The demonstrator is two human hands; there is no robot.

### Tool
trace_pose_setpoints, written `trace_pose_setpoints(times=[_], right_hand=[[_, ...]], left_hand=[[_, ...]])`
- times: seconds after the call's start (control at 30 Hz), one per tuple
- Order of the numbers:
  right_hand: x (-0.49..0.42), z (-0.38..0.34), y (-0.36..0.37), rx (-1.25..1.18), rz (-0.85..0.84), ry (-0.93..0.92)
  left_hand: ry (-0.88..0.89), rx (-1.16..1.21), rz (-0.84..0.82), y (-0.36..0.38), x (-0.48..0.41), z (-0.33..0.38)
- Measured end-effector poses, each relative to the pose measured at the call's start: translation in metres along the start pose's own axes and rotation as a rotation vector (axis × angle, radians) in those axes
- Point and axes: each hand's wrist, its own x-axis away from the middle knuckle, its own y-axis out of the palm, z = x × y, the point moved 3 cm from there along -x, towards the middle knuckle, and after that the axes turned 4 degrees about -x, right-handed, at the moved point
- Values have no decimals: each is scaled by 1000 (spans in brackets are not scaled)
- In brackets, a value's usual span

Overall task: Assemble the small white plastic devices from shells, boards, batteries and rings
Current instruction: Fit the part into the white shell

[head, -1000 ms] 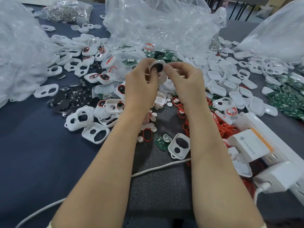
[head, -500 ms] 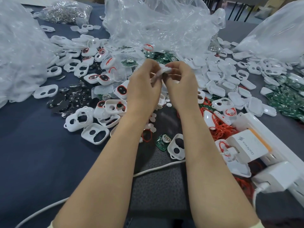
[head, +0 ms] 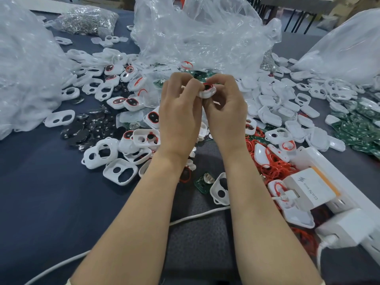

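Rotated ring-side up, the white shell (head: 208,94) showed its red ring (head: 206,85) seated; my left hand (head: 178,114) and right hand (head: 226,114) pinched it.

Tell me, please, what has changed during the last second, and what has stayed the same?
The white device was turned between the fingers: its dark opening faced the camera, went edge-on, and now its red-ringed face shows. The left hand and right hand kept pinching it above the parts pile, which stayed put.

desk (head: 37,202): dark blue cover
on it: white shells (head: 120,171), coin batteries (head: 82,130), green boards (head: 357,128), red rings (head: 271,167), power strip (head: 349,182), plastic bags (head: 201,31)
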Motion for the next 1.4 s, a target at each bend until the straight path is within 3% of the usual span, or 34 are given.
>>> trace_pose_setpoints(times=[0.2, 0.47, 0.67, 0.83, 1.03, 1.23, 1.4], right_hand=[[-1, -2, -2, 128, 37, -71], [0, -1, -1, 262, -10, -145], [0, -1, -1, 280, 9, -142], [1, -4, -1, 254, 56, -161], [-4, 3, -6, -197, 29, 198], [-5, 9, -10, -267, 138, 293], [-5, 5, -6, -212, 119, 240]], left_hand=[[-51, 61, -28, 2, -1, -5], [-773, 661, -303, 20, 0, -28], [-1010, 1122, -319, 20, 1, -32], [-1050, 1082, -242, 21, 2, -34], [-1032, 978, -177, 21, 2, -35], [-996, 930, -188, 23, 2, -34], [-900, 857, -239, 25, 2, -32]])
